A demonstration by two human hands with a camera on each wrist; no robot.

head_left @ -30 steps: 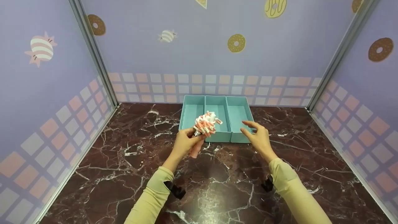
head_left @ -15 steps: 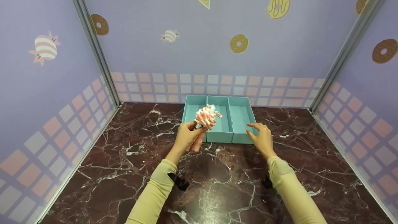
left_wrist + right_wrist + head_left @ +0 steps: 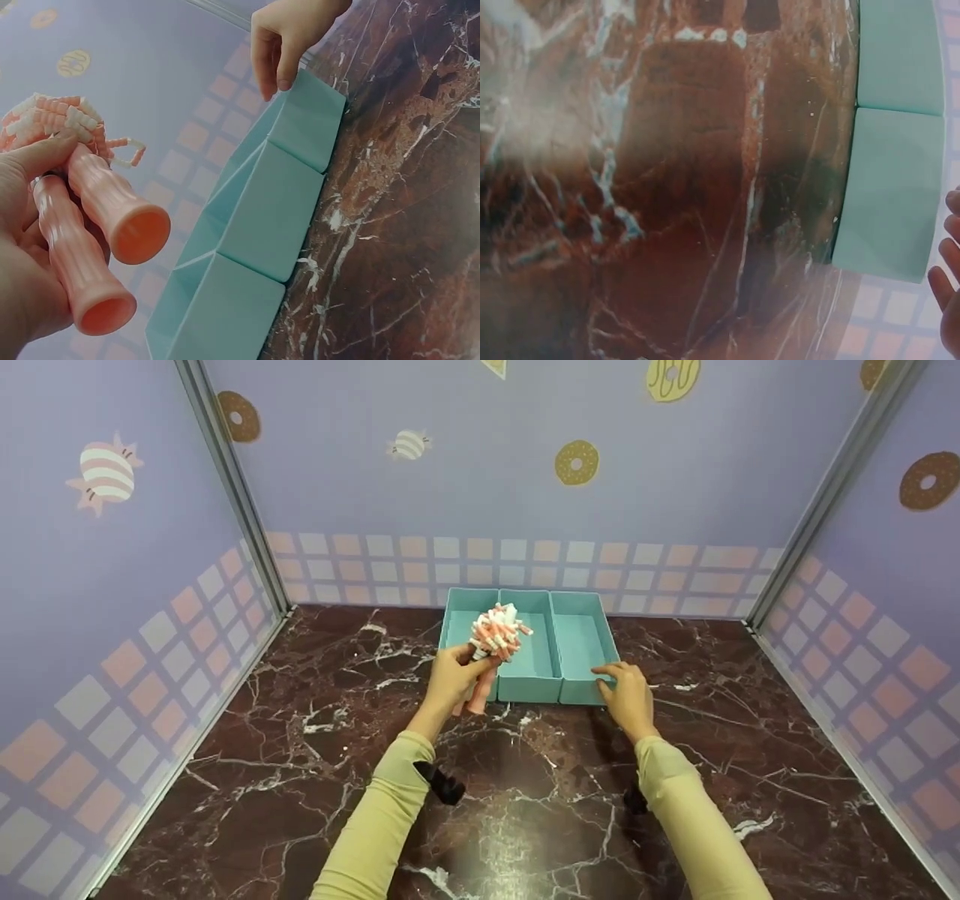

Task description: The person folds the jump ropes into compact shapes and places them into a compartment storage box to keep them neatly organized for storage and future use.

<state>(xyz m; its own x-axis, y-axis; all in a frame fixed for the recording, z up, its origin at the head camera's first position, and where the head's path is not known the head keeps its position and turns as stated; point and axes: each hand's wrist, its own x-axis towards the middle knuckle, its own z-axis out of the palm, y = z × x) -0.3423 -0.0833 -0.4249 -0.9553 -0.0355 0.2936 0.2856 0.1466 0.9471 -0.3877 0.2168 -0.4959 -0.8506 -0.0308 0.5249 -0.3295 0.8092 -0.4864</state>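
My left hand (image 3: 452, 681) grips a bundled jump rope (image 3: 498, 634) with pink and white beads, raised in front of the left and middle boxes. Its two ribbed pink handles (image 3: 116, 206) hang below the fingers, hollow ends towards the left wrist camera. Three teal boxes stand side by side: a left box (image 3: 472, 601), a middle box (image 3: 529, 690) and a right box (image 3: 583, 692). My right hand (image 3: 630, 701) is at the near right corner of the right box, fingers loosely bent and holding nothing. Whether they touch its rim, I cannot tell.
Dark red marbled tabletop (image 3: 300, 780) spreads around the boxes. Behind them stands a lilac back wall (image 3: 480, 495) with printed sweets and checks. Side walls (image 3: 112, 585) close off the left and right.
The left hand has lifted the jump rope a little and moved away from me. My right hand has lowered slightly towards the right box's near corner. The boxes have stayed put.
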